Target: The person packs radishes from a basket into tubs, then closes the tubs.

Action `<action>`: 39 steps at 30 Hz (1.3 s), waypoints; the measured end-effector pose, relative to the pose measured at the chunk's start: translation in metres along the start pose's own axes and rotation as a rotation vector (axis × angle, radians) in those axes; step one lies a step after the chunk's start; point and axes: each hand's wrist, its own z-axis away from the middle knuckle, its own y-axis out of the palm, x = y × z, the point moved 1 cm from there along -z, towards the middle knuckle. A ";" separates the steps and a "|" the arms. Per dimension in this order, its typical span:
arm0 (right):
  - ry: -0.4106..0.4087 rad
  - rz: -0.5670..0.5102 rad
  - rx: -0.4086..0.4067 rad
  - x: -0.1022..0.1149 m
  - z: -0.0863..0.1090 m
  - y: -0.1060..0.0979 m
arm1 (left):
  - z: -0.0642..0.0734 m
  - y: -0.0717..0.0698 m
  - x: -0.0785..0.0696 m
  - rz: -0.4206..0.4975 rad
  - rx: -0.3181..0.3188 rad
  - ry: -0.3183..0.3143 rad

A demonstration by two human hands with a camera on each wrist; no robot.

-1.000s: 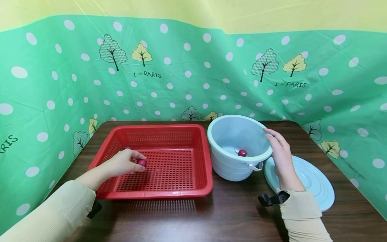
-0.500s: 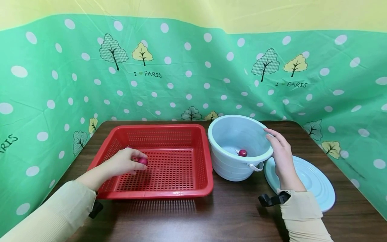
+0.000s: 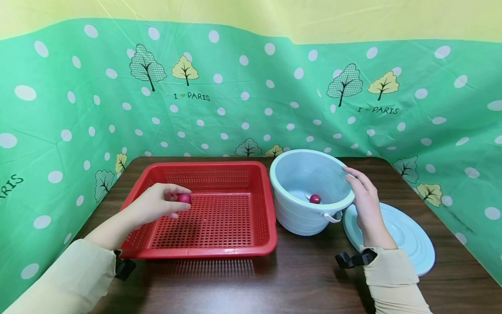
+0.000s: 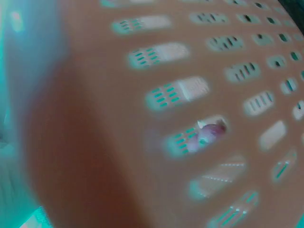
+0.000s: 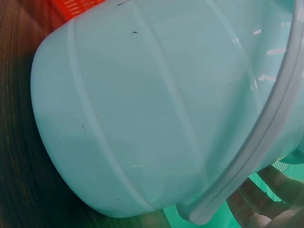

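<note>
My left hand (image 3: 161, 204) is over the left part of the red perforated basket (image 3: 219, 252), pinching a small round magenta-red radish (image 3: 184, 199) between fingers and thumb. The basket's side fills the left wrist view, with a purplish radish showing through one slot. My right hand (image 3: 364, 198) touches the right rim of the pale blue bucket (image 3: 300, 220) with nearly straight fingers. Part of that hand's fingers (image 5: 256, 202) shows beside the bucket wall in the right wrist view. Another radish (image 3: 314, 199) lies on the bucket's bottom.
A pale blue round lid (image 3: 408, 235) lies right of the bucket, partly behind my right hand. The bucket has a small white handle (image 3: 332, 216) at its front right. Under everything is a dark wooden table (image 3: 274, 288), with a green dotted curtain (image 3: 235, 109) around it.
My left hand has risen slightly with the radish. The radish seen behind it earlier is now hidden by the hand. My right hand and the bucket have stayed nearly still.
</note>
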 end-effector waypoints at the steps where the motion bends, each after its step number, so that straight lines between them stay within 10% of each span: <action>1: 0.000 -0.002 0.001 0.000 0.000 0.000 | 0.001 0.000 -0.001 0.003 -0.005 0.003; 39: 0.010 -0.019 0.017 0.000 -0.001 -0.002 | 0.023 0.023 -0.025 0.280 -0.250 0.130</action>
